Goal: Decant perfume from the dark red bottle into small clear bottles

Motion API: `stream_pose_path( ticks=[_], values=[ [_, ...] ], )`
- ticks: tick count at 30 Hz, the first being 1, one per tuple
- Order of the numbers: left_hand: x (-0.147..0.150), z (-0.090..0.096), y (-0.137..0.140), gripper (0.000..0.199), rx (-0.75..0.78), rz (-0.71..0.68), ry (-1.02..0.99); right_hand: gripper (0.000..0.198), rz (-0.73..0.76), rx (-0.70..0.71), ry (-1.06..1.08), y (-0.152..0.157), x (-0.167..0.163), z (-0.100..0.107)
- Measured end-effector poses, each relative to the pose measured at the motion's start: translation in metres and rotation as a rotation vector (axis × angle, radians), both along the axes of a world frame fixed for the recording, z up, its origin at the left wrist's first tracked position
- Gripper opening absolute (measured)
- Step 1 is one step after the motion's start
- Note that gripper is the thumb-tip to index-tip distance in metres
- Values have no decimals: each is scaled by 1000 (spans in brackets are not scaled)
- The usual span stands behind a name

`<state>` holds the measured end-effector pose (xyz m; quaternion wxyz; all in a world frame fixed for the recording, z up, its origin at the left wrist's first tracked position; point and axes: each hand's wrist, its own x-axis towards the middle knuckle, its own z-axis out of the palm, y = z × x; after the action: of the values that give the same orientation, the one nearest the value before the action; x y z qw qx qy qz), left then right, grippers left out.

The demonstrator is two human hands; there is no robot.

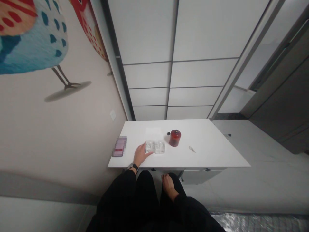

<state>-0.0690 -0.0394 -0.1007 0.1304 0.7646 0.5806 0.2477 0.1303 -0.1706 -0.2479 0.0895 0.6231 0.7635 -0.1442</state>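
Observation:
My left hand (140, 155) reaches over the table and grips the left end of a clear, see-through container (155, 147) with sections inside. The thumb lies along its near edge and the fingers go round the left side. My right hand (169, 184) lies on my right thigh below the table edge, holding nothing, with its fingers resting on the leg. Right of the container stands a dark red, see-through bottle (175, 138) with a narrow neck. A small black cap (168, 133) lies beside it. Further right is a small clear item (192, 149), too small to name.
All these things are on a white table (212, 158) with drawers under its front edge. A blurred pinkish pack (119, 146) lies at the left edge. Behind stands a pale panelled cabinet (149, 74). A wall with bird pictures (31, 48) is on the left.

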Motion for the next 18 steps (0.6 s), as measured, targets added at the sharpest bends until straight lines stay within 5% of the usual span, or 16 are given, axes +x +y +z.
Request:
stream_pose_path(
  ticks=[10,18],
  values=[
    [-2,4,-3,77,7,-34,22,37,-111,-12,39,-12,12,34],
    [-1,4,-3,75,25,-43,16,17,-61,15,271,-74,30,67]
  ],
)
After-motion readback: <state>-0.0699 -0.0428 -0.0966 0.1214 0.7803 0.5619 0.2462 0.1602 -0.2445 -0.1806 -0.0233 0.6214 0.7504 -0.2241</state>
